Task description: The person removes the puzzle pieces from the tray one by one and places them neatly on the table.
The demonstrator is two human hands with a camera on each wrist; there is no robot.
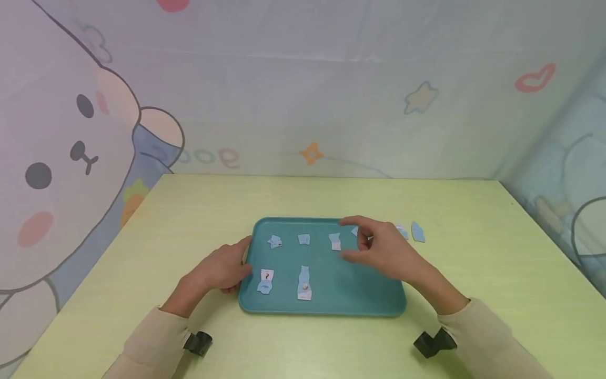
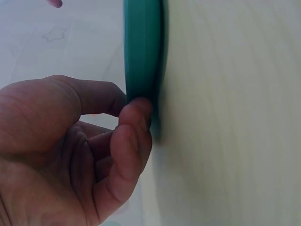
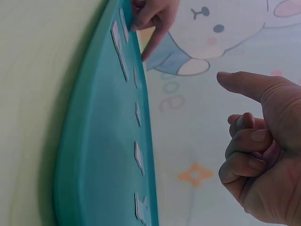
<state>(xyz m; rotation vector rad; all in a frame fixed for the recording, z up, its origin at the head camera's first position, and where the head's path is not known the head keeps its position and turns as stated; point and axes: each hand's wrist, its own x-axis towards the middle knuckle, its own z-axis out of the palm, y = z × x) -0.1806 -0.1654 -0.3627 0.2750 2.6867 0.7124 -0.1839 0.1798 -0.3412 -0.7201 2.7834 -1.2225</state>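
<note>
A green tray [image 1: 374,302] lies on the table with several pale blue cardboard puzzle pieces on it. My left hand [image 1: 228,267] grips the tray's left side; in the left wrist view its curled fingertips [image 2: 136,113] meet the outer edge. Over the tray's right part hovers my right hand [image 1: 385,250], thumb and index finger spread wide, the other fingers curled, holding nothing. Closest to it is a blue and white piece [image 1: 335,241]. Two joined-looking pieces lie in the near row, one at the left [image 1: 266,281] and a longer one [image 1: 304,283] near the middle.
Beyond the tray's right side, a loose blue piece [image 1: 417,232] and another piece [image 1: 402,231], partly behind the right hand, lie on the pale yellow table [image 1: 473,252]. A cartoon-printed cloth [image 1: 303,79] hangs behind the table.
</note>
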